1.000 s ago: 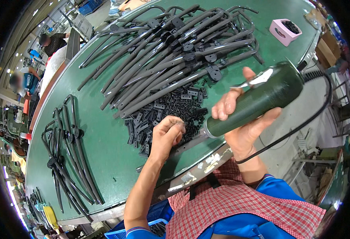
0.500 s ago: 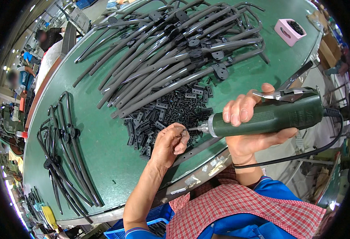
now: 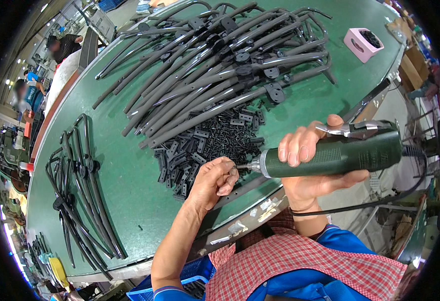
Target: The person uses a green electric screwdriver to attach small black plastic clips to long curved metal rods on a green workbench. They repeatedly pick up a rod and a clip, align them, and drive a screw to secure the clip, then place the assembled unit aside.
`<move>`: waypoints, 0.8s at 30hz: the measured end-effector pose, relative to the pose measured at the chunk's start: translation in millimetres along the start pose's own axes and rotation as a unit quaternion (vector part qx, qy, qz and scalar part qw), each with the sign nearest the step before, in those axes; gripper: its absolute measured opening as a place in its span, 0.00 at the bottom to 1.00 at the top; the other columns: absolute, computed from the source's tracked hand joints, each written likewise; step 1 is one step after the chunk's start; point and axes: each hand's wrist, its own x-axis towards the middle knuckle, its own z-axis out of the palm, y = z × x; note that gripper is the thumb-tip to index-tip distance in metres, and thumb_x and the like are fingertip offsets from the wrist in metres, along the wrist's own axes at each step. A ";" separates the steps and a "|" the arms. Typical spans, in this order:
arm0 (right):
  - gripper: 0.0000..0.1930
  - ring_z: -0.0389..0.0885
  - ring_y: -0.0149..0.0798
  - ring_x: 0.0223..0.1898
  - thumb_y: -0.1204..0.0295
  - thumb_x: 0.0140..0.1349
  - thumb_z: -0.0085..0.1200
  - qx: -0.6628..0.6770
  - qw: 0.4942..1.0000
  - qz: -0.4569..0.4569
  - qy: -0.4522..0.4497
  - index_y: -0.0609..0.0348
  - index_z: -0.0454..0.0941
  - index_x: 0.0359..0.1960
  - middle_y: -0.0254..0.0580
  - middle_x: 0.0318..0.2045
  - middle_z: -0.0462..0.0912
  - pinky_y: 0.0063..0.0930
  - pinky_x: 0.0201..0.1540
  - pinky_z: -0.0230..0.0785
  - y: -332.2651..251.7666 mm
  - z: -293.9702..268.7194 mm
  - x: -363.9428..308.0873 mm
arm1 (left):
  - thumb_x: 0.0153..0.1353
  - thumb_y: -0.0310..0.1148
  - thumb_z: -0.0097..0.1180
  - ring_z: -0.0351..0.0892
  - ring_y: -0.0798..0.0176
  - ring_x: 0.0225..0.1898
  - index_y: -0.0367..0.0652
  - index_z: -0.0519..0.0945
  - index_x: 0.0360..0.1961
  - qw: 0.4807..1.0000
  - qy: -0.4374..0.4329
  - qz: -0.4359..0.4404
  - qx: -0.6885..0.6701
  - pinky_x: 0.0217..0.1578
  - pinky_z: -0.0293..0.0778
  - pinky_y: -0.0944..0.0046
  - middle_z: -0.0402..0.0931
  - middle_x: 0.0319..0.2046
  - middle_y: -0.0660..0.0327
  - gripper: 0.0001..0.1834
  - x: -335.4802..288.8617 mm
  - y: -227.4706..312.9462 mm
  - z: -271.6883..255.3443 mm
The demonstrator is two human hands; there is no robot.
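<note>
My right hand (image 3: 301, 145) is wrapped round a dark green electric screwdriver (image 3: 347, 155), held level with its lever on top and its bit pointing left. The bit (image 3: 245, 166) reaches the fingertips of my left hand (image 3: 212, 179), which are pinched together. Whatever lies between those fingers is too small and covered to make out. Below the hands, a dark metal tube (image 3: 250, 189) lies along the near table edge. Just beyond them spreads a heap of small black screws (image 3: 230, 138), with black two-hole plates (image 3: 172, 158) at its left side.
Bent dark tubes (image 3: 195, 80) with round black fittings are piled across the far table (image 3: 129, 200). A smaller bundle of bent tubes (image 3: 87, 190) lies at left. A pink box (image 3: 356, 47) of black parts stands far right. The screwdriver's cable (image 3: 380, 203) loops beside my right forearm.
The screwdriver and my right hand have shifted slightly down and left in the picture. The bit stays at my left fingertips, and both grips look the same.
</note>
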 end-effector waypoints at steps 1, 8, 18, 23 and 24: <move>0.53 0.71 0.37 0.25 0.24 0.42 0.46 0.018 1.000 0.009 0.005 0.54 0.60 0.60 0.37 0.23 0.72 0.34 0.30 0.67 -1.5 -1.4 -0.7 | 0.63 0.35 0.47 0.53 0.74 0.11 0.41 0.70 0.31 1.000 -0.003 0.004 0.014 0.12 0.50 0.73 0.66 0.17 0.61 0.09 -0.3 -0.4 0.1; 0.42 0.65 0.33 0.23 0.28 0.56 0.33 0.018 0.981 0.030 0.191 0.53 0.66 0.55 0.33 0.22 0.68 0.30 0.30 0.61 -9.8 -22.5 3.0 | 0.67 0.40 0.47 0.62 0.76 0.16 0.36 0.76 0.34 0.978 0.100 0.055 0.173 0.15 0.54 0.75 0.68 0.16 0.63 0.16 -22.6 -0.9 -1.5; 0.35 0.64 0.30 0.23 0.34 0.63 0.33 0.038 0.943 0.129 0.303 0.54 0.68 0.49 0.31 0.21 0.67 0.27 0.31 0.61 -4.5 -34.4 -16.2 | 0.52 0.35 0.62 0.73 0.51 0.40 0.40 0.81 0.34 0.504 0.299 0.303 0.752 0.41 0.71 0.55 0.73 0.35 0.55 0.11 4.6 26.4 -23.2; 0.34 0.64 0.30 0.23 0.34 0.62 0.35 0.056 0.938 0.163 0.300 0.53 0.68 0.49 0.30 0.21 0.66 0.27 0.30 0.61 -7.7 -34.9 -21.8 | 0.50 0.35 0.63 0.72 0.49 0.41 0.39 0.79 0.34 0.529 0.309 0.327 0.720 0.42 0.70 0.54 0.73 0.36 0.53 0.13 8.3 16.0 -29.9; 0.34 0.64 0.30 0.23 0.34 0.62 0.35 0.066 0.937 0.171 0.297 0.53 0.68 0.49 0.31 0.21 0.66 0.27 0.30 0.61 -7.3 -37.2 -24.3 | 0.49 0.34 0.62 0.72 0.48 0.41 0.39 0.78 0.34 0.541 0.311 0.356 0.696 0.43 0.70 0.54 0.74 0.35 0.53 0.13 3.3 18.1 -27.3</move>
